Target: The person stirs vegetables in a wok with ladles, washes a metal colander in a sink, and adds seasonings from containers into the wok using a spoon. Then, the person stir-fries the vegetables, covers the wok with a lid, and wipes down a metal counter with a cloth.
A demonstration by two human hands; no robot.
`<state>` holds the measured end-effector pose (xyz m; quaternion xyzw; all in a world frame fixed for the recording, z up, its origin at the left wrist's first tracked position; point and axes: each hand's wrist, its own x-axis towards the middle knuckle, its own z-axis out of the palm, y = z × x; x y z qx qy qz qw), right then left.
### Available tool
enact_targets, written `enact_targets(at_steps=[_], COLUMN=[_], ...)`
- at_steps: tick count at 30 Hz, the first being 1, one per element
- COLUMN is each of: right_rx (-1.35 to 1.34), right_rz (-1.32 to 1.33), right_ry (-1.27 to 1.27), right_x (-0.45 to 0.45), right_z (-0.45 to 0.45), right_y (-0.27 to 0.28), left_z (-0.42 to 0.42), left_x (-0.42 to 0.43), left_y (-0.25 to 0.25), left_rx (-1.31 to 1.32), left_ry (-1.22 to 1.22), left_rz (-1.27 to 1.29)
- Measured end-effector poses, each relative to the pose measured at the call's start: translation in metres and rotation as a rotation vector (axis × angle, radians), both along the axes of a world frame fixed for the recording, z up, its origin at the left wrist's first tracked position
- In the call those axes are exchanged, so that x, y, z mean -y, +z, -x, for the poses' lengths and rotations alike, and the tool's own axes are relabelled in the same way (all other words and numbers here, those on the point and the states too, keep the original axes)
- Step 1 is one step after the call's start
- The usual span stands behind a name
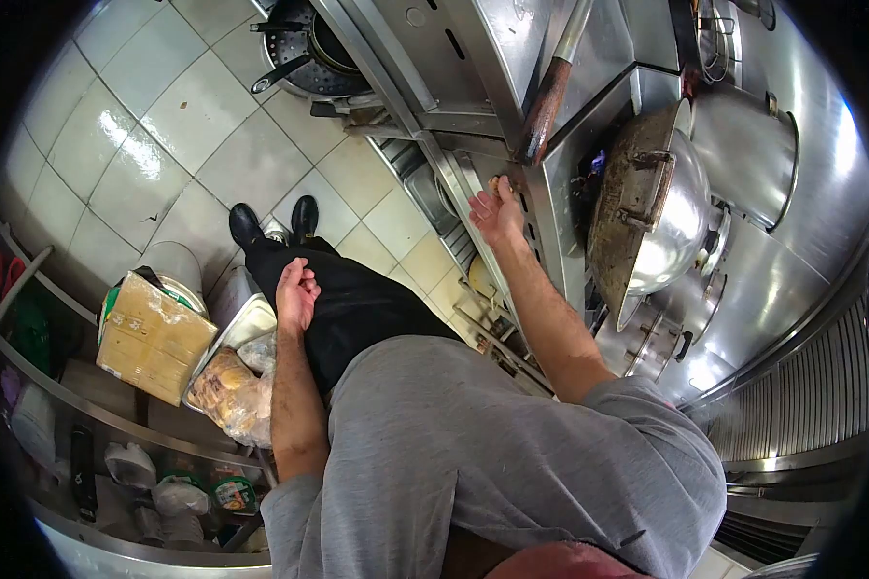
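My left hand (297,292) hangs beside my dark trousers with its fingers curled in, and I see nothing in it. Reaching out towards the metal cooker front (541,227), my right hand (497,214) has its palm turned up. Between its fingertips is a small orange-brown piece (500,183), too small to name. Just above that hand, the dark wooden handle (546,111) of a long metal tool sticks out over the edge. A large wok (637,207), blackened on one side, leans tilted on the cooker to the right.
A tall steel pot (748,150) and a lidded pot (637,338) stand behind the wok. To my left are a cardboard box (157,338), a plastic bag of food (230,391) and a curved steel shelf (116,425). Pans (319,58) sit low on the far side.
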<state>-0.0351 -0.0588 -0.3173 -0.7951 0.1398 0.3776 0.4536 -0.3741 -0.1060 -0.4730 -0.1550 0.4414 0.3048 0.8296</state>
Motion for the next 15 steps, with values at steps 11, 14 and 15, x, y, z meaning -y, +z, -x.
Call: enact_targets(at_steps=[11,14,15], right_rx=[0.037,0.050,0.054], right_rz=[0.005,0.024,0.033], right_ry=[-0.026,-0.016,-0.009], right_x=[0.0037,0.0030,0.0027], right_z=[-0.0085,-0.0067,-0.0065], right_y=[-0.0088,-0.0080,-0.0079], left_z=[-0.0002,-0.0006,-0.0009], left_x=[0.0019,0.0008,0.0006], left_y=[-0.0004,0.0020,0.0017], left_rx=[-0.010,-0.008,-0.009], left_ry=[0.003,0.011,0.012], left_rz=[0.019,0.005,0.003])
